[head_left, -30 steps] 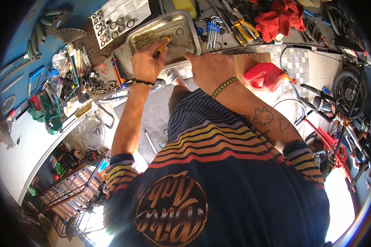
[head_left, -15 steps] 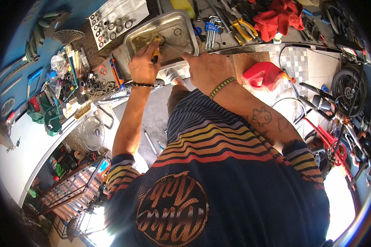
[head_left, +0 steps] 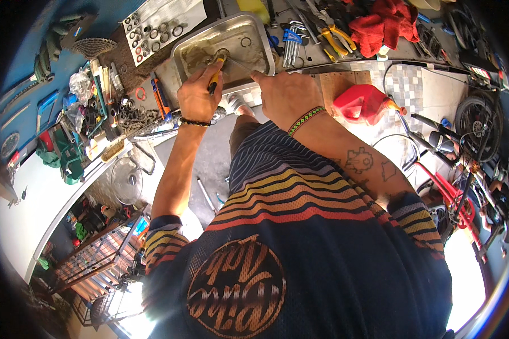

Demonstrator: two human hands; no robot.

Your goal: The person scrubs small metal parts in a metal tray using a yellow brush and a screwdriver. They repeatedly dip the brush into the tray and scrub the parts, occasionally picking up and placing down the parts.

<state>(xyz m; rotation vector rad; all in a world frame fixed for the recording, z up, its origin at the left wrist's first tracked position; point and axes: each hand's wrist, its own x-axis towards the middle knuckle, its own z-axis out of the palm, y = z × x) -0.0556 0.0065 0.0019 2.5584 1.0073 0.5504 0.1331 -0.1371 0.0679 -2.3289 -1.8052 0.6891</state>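
A rectangular metal tray (head_left: 178, 63) with murky liquid stands on the bench. Over its near left part, my left hand (head_left: 199, 97) is closed around a tool with a yellow-and-black handle (head_left: 216, 78), whose working end I cannot make out. At the upper end of this handle is a small round metal part (head_left: 223, 52). From the right, my right hand (head_left: 288, 95) reaches over the tray's near right corner, closed on a thin metal rod (head_left: 241, 66) that points toward the round part. A thin ring (head_left: 245, 42) lies farther right inside the tray.
Left of the tray, a white sheet (head_left: 169, 14) carries several rings and bearings. An orange-and-blue cutter (head_left: 160, 97) lies nearer. Hex keys (head_left: 292, 45), yellow-handled pliers (head_left: 338, 44) and a red cloth (head_left: 383, 27) lie right. A red jug (head_left: 361, 105) stands nearer on the right.
My left hand has drawn slightly back toward me, and its handled tool has shifted, so the round part shows more clearly. My right hand has barely moved.
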